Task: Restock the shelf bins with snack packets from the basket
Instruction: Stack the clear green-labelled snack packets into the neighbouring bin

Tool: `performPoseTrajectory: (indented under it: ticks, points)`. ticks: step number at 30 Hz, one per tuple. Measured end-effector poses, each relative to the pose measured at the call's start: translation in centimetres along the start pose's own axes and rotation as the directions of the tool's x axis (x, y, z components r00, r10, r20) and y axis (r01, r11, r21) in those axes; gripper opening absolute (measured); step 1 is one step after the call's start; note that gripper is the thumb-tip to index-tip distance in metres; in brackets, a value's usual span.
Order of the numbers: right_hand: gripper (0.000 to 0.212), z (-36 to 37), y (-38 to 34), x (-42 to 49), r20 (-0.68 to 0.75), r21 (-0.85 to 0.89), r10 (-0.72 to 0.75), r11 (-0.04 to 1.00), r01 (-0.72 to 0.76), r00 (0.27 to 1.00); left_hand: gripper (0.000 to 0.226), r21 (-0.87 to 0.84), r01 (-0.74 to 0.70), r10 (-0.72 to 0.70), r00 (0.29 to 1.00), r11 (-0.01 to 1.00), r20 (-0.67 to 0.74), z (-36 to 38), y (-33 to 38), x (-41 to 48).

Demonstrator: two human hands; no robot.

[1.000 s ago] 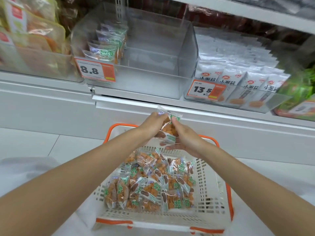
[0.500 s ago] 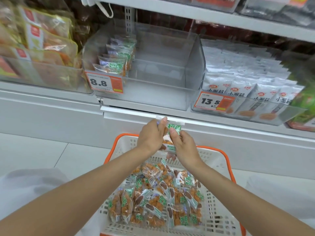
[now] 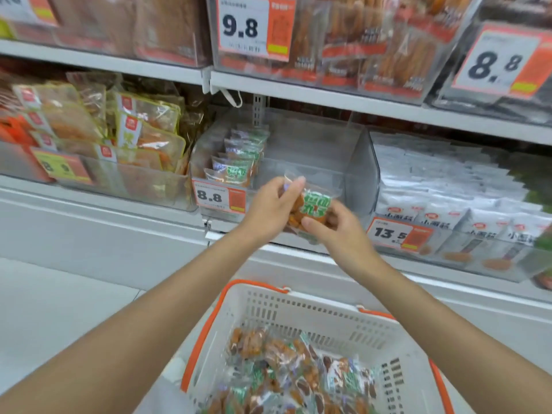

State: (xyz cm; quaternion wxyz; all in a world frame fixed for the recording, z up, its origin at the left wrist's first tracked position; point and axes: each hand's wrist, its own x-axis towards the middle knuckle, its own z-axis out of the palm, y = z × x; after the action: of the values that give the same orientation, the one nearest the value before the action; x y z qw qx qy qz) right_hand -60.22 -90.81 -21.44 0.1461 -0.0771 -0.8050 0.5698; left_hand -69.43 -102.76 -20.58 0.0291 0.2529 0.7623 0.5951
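1. Head camera, looking down along both forearms at a shop shelf. The step in hand appears to be carrying one snack packet (image 3: 315,204) up to the clear bin (image 3: 361,171); it has not yet been placed.
2. At the bin's left side, a row of matching packets (image 3: 239,162) stands upright behind an orange price tag (image 3: 219,197) marked 8.8.
3. Left hand (image 3: 270,209): its grip pinches the packet's upper left edge between thumb and fingers.
4. The packet is held in the air between the two hands, in front of the bin's front wall and not yet inside. It is a small clear pouch with a green label, and orange-brown pieces show through. It looks light and crinkly.
5. Right hand (image 3: 337,231): its grip is curled round the packet's lower right corner.
6. The next move probably calls for lifting the packet over the front wall and standing it upright beside the row, label facing forward.
7. Below the hands, a white basket (image 3: 298,297) with an orange rim holds many more loose packets (image 3: 298,377) of the same kind.
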Motion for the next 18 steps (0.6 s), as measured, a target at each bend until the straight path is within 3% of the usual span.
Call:
performPoseTrajectory:
  ticks: [3, 9, 12, 15, 18]
  points:
    - [0.018, -0.2, -2.5, 3.5, -0.059, -0.026, -0.094, 0.995, 0.093, 0.994, 0.035, -0.068, -0.035, 0.036, 0.999, 0.997, 0.011, -2.1, 2.3, 3.4]
    - [0.022, 0.0, -1.7, 12.0, -0.083, -0.171, -0.082, 0.983, 0.067, 0.993, 0.014, 0.067, -0.066, 0.061, 0.994, 0.996, 0.086, -3.9, 1.2, 10.5]
    - [0.026, 1.0, 0.3, 17.6, -0.11, -0.141, 0.016, 0.99, -0.031, 0.994, 0.019, 0.213, -0.005, -0.007, 0.998, 0.977, 0.058, -3.6, -0.9, 15.0]
    - [0.045, 2.2, 2.7, 23.7, -0.179, -0.161, 0.108, 0.977, -0.138, 0.978, 0.031, 0.437, 0.065, -0.053, 0.998, 0.897, -0.038, -3.2, -2.6, 19.3]
    - [0.043, 2.7, 5.8, 28.8, -0.222, -0.194, 0.11, 0.969, -0.155, 0.969, 0.038, 0.642, -0.021, 0.001, 0.999, 0.766, 0.032, -3.7, -4.8, 22.3]
